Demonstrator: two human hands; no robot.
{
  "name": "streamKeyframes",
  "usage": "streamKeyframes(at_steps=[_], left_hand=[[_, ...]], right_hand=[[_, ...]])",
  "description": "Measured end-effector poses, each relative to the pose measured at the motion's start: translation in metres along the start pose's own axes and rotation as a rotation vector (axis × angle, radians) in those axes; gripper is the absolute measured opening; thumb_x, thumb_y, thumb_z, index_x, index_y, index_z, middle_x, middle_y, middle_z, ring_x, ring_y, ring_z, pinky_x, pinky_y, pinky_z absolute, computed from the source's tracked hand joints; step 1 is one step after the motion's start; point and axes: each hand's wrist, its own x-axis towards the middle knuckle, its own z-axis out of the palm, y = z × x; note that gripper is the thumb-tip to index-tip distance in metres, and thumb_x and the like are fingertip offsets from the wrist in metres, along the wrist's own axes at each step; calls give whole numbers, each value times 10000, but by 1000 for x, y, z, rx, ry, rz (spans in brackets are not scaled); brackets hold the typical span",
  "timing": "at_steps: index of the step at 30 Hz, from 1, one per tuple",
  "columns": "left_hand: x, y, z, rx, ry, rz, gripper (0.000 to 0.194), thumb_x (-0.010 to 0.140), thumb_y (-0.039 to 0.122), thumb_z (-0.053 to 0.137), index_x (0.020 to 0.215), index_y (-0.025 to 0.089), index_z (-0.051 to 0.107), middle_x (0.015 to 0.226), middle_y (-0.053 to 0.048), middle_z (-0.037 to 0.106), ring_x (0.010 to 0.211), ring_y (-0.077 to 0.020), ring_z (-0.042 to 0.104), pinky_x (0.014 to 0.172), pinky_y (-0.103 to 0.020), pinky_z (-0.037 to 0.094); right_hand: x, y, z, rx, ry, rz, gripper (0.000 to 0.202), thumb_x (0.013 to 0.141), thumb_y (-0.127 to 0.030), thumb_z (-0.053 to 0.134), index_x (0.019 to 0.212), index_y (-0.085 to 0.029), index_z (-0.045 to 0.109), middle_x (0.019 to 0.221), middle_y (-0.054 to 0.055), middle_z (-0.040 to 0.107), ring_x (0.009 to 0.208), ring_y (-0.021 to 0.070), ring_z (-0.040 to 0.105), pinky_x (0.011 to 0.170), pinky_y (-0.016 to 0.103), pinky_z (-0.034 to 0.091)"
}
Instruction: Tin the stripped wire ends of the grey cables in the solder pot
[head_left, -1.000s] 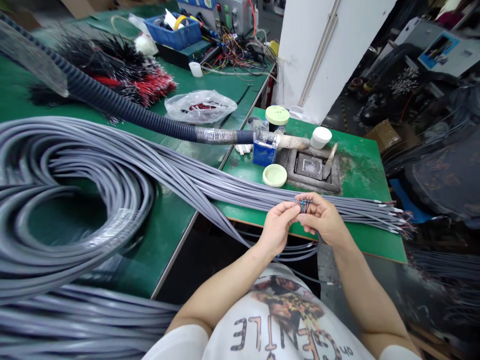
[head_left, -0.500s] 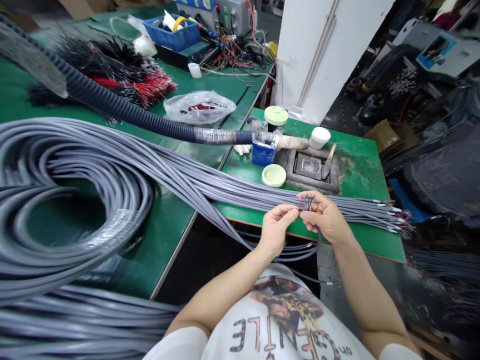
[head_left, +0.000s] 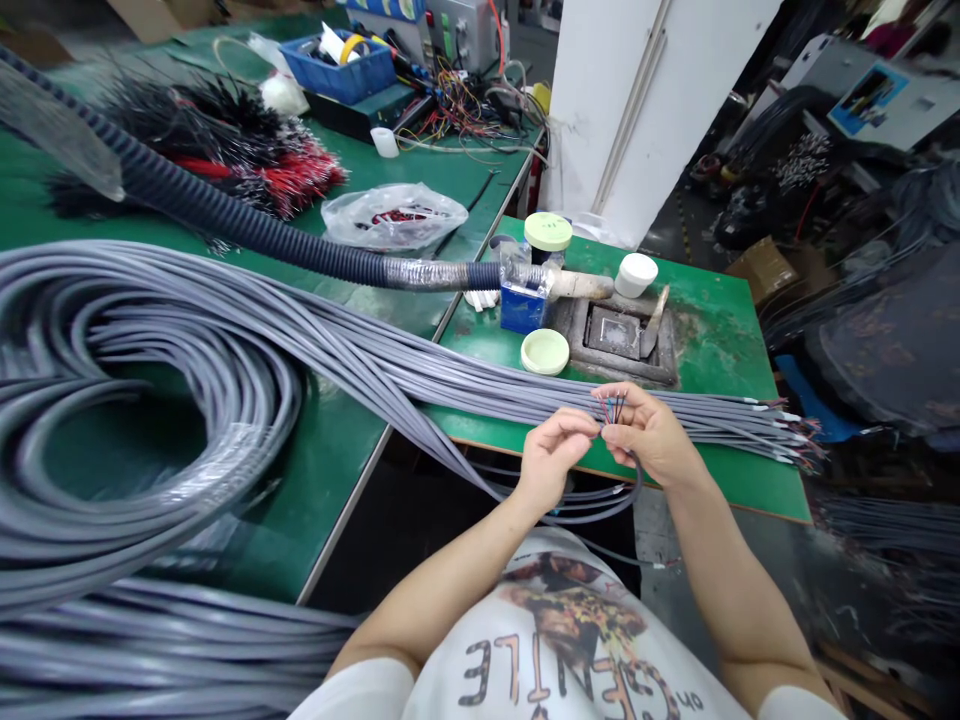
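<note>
Just above the near edge of the green bench, my right hand [head_left: 651, 432] is closed on the stripped end of a grey cable [head_left: 638, 478]. Its thin coloured wires [head_left: 615, 408], dark, red and bluish, fan upward between my fingers. From the left, my left hand [head_left: 553, 458] meets it, with thumb and fingers bent together at the base of the wires. Which single wire lies between those fingertips is too small to tell. The cable curves down from my right hand below the bench edge. Behind both hands runs a long bundle of grey cables [head_left: 480, 385], with stripped ends at the right.
A large cable coil [head_left: 255, 400] covers the left table. A corrugated hose [head_left: 300, 245] crosses above it, ending near a blue box [head_left: 523, 308]. Beyond my hands sit a soldering pot [head_left: 616, 330] with a scraper [head_left: 655, 322], a pale green lid [head_left: 544, 352] and a white tub [head_left: 636, 274].
My left thumb has dropped slightly and its pinch looks looser, with the fingertips still at the wires. My right hand keeps its hold. The camera view has shifted a little.
</note>
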Motion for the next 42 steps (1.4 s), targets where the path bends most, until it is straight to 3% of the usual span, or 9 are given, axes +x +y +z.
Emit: streamKeyframes(at_steps=[3,7,10,16,25,42], left_hand=[[10,-1,-4,-200,-7,-233,342,786,480,643,748,143,692,685,-39,629,622,-121,570,628,-259,460],[22,-5,-9,-221,-25,-386,289,665,378,786,770,139,660,634,1,616,538,-85,551,552,-217,459],[26,-8,-12,-185,-56,-389,337,586,366,840,731,140,636,645,8,624,523,-81,552,533,-219,473],[29,-6,-12,-107,-105,-365,322,568,347,848,723,144,651,625,14,634,505,-74,543,517,-216,473],[30,-1,-8,-31,-67,-274,274,587,320,836,692,136,662,594,24,614,490,-51,501,494,-186,405],[21,1,1,-156,0,-307,232,623,303,812,650,135,653,581,26,601,509,-81,535,539,-226,436]], right_hand=[[-1,0,1,27,-19,-11,467,696,-239,763,1111,-216,551,636,-52,606,409,61,513,328,130,327],[-2,0,2,41,-25,-10,465,694,-218,760,1111,-219,555,660,-48,610,412,57,513,331,132,339],[-1,0,3,41,-24,-5,455,697,-217,756,1106,-219,557,666,-47,609,409,55,509,330,135,342],[0,0,5,29,-45,-1,473,687,-228,768,1112,-224,558,667,-49,602,414,52,504,331,129,340],[2,-2,7,-29,-38,-10,500,694,-248,772,1139,-221,546,701,-34,634,412,47,505,335,127,355],[1,3,5,-33,-39,-62,500,713,-245,763,1163,-239,546,670,-57,575,434,54,516,352,135,360]])
